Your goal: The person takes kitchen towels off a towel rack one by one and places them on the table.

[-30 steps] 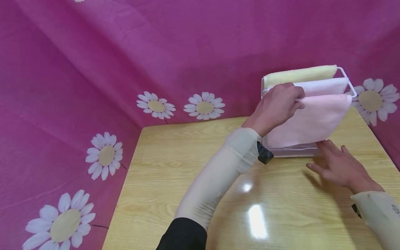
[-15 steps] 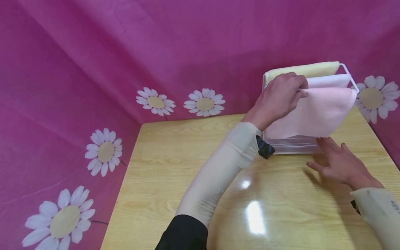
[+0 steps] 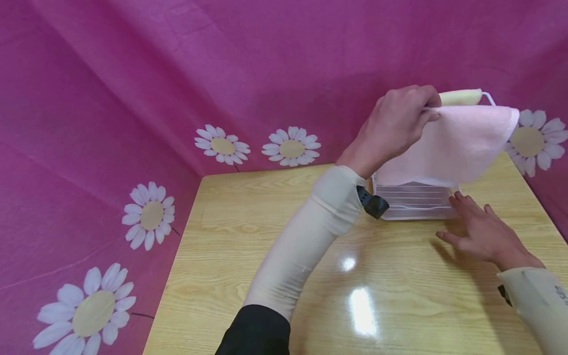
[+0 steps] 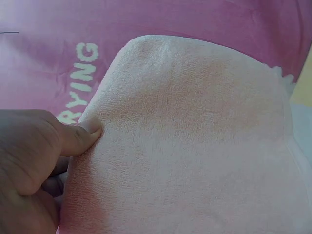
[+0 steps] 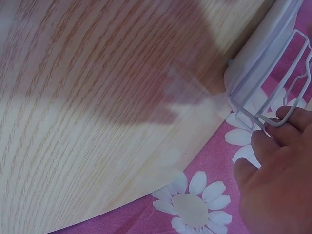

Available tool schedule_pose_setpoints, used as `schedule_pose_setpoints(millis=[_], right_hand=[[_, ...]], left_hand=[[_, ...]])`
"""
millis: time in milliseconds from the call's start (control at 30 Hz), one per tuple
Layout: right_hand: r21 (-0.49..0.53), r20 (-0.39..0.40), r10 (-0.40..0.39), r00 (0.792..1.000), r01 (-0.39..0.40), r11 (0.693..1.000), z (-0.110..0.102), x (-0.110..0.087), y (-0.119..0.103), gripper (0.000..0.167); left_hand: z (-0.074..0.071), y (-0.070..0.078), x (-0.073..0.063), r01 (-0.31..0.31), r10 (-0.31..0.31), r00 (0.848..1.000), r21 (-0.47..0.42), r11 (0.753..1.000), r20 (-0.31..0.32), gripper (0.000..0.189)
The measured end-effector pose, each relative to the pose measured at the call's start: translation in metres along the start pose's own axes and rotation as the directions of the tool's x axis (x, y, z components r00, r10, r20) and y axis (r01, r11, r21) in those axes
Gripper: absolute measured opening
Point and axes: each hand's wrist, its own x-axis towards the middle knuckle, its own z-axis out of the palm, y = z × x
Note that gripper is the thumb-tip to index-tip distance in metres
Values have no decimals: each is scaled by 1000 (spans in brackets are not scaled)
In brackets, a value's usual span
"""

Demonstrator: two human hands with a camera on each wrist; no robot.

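A pink terry towel [image 3: 448, 148] hangs from my left hand [image 3: 390, 125], which pinches its upper edge between thumb and fingers. In the left wrist view the thumb presses on the face of the towel [image 4: 195, 131] near its edge. Behind it stands a white wire rack [image 3: 488, 98] with a shallow white tray [image 3: 421, 216] at its base. A folded yellow towel [image 3: 461, 97] lies over the rack's rear bar. The towel in my hand covers the rack's middle. My right hand [image 3: 490, 236] touches the rack's front right corner with extended fingers, beside its wires [image 5: 273, 83].
The rack stands on a light wooden table [image 3: 266, 236] near its back edge. A magenta cloth with white daisies [image 3: 290, 148] hangs right behind and to the left. Light glares off the tabletop in front of the rack.
My left hand has lifted the pink towel upward off the rack's front, uncovering more of the tray and its wires. The white towel behind is now hidden. My right hand stays in place.
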Motion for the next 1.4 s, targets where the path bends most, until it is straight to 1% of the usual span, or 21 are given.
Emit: schedule_pose_setpoints(millis=[200, 333, 533, 700, 800, 1000, 1233, 1400], right_hand=[[-2, -2, -14, 1000, 14, 1000, 2, -1, 2, 100], [-1, 2, -5, 1000, 5, 1000, 2, 0, 2, 102], [4, 42, 34, 999, -34, 999, -1, 5, -2, 107], [12, 54, 39, 998, -39, 999, -2, 6, -3, 108], [11, 55, 36, 998, -37, 999, -2, 7, -3, 108], [7, 47, 30, 998, -31, 1000, -2, 8, -2, 109], [-2, 21, -13, 1000, 13, 1000, 0, 6, -1, 107], [-6, 12, -25, 1000, 25, 1000, 1, 4, 0, 107]], left_hand=[[-17, 3, -6, -61, 59, 996, -28, 998, -66, 26], [-30, 5, -7, -80, 76, 993, -33, 996, -90, 26], [-47, 4, -12, -80, 73, 989, -46, 996, -129, 25], [-62, 3, -20, -110, 97, 977, -58, 992, -188, 24], [-70, 3, -24, -114, 99, 974, -63, 991, -205, 25], [-80, 3, -32, -122, 105, 970, -68, 990, -220, 24], [-89, 4, -48, -172, 150, 952, -61, 983, -268, 21], [-92, 5, -59, -193, 164, 950, -90, 977, -265, 20]])
